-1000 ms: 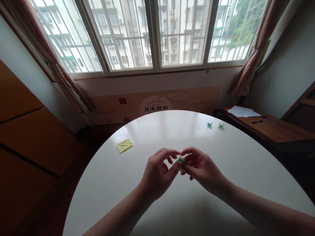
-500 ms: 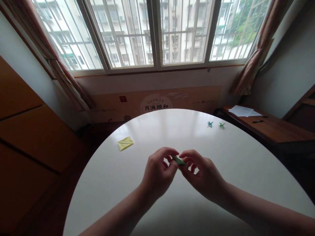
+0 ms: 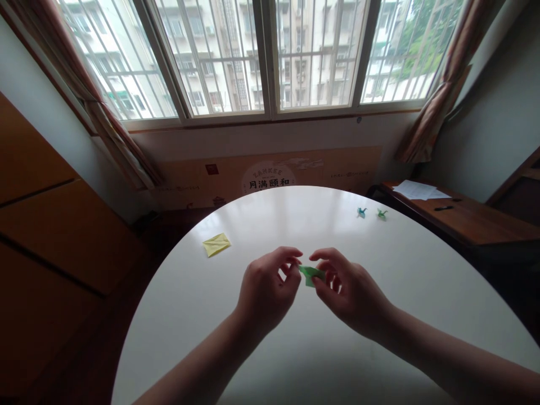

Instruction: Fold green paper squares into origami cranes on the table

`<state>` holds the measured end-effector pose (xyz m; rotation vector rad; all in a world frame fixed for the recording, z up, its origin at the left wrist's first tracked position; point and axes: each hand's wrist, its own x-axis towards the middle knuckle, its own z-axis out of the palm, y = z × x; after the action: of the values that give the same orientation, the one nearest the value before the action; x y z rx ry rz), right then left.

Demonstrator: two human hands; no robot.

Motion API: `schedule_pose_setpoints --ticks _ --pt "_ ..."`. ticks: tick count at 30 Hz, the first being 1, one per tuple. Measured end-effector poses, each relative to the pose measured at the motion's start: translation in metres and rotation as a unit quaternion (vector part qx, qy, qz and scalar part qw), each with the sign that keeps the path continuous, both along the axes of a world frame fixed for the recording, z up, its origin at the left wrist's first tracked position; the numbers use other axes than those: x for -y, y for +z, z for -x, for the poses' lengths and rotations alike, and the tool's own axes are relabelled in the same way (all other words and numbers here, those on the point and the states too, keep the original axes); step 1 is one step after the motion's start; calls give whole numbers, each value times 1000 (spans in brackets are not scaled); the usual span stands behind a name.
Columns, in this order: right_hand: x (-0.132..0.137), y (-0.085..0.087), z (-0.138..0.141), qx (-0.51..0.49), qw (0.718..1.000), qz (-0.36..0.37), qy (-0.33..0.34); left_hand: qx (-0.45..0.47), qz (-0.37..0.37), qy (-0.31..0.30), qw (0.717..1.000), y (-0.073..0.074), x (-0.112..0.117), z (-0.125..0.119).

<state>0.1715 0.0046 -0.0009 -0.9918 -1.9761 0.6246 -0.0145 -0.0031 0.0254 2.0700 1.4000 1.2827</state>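
A small piece of folded green paper (image 3: pixel 311 274) is held between my two hands, above the white table. My left hand (image 3: pixel 272 284) pinches its left end between thumb and fingers. On the other side, my right hand (image 3: pixel 343 289) grips the right end, thumb in front and the index finger raised and curved over it. The fingers partly cover the paper, so its full shape is hidden.
A folded yellow paper (image 3: pixel 216 244) lies at the left of the round white table (image 3: pixel 177 332). Two small paper cranes, one blue (image 3: pixel 361 212) and one green (image 3: pixel 382 214), stand at the far right. Beyond is a wooden desk (image 3: pixel 476 225) with white sheets (image 3: pixel 419 190).
My hands have moved slightly apart, with both index fingers lifted. The green paper has turned and more of its lighter face shows between them.
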Motion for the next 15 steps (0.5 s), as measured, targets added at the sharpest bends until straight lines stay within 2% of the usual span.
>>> schedule_pose_setpoints --ticks 1,3,5,9,15 --pt "-1 0 -1 -49 996 67 23 34 26 -16 999 1 -2 2" --pt "-4 1 -2 -144 970 184 69 106 91 -56 989 2 -5 6" --pt "-7 2 -4 -209 942 248 85 159 151 -98 971 2 -8 8" --pt "-8 3 -5 -248 925 273 95 187 205 -134 952 -3 -9 4" --pt "-2 1 1 -212 943 235 98 193 236 -118 945 -7 -8 -2"
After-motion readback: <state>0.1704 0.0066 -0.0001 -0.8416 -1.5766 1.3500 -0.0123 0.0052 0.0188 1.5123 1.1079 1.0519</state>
